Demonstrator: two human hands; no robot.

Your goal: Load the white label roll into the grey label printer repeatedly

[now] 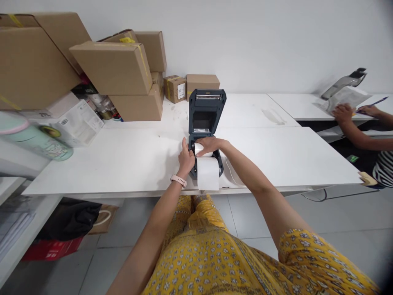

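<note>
While the printer (204, 125) sat open mid-frame, left hand (186, 159) was half-curled at its left side, right hand (208, 145) cupped over the white roll (199, 149); couldn't tell if either gripped. Uneven pressure risked tilting the roll and skewing the paper strip (208, 174).

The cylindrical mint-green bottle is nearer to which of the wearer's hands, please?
Left: the left hand, right of the bottle, touches the open blue-grey printer; the right hand is farther right, on the white paper roll.

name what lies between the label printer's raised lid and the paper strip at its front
The head view shows the right hand on a paper roll.
</note>
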